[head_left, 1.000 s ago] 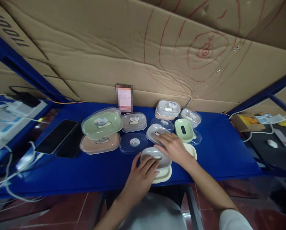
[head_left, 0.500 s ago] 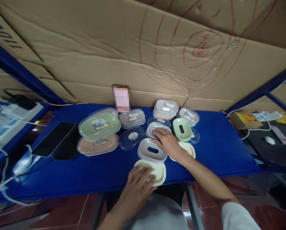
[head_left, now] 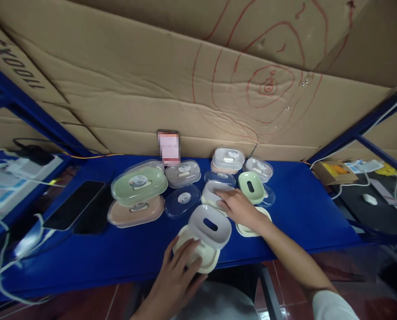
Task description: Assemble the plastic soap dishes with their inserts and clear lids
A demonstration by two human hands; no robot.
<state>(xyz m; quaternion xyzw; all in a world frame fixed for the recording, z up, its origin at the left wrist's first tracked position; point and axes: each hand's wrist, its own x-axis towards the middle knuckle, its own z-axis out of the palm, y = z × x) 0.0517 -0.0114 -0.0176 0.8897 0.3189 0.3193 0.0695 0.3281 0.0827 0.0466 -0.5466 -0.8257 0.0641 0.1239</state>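
Observation:
My left hand grips a cream soap-dish base at the table's front edge, fingers spread over its top. A grey soap-dish insert with an oval slot overlaps that base's far edge. Just beyond, my right hand holds another grey insert, fingertips reaching inside it; a cream rim shows beneath. Part of a second cream base lies under my right forearm. To the right of this hand stands a green insert, slot upward.
Clear lids lie around the dishes. Lidded green and peach soap dishes sit left, more lidded dishes at the back. Dark phones lie far left. A pixelated upright device stands before the cardboard wall.
My left hand and its cream base have slid left and slightly toward me, beneath the near grey insert's edge. My right fingers have reached further into the other grey insert. The view has tilted up slightly.

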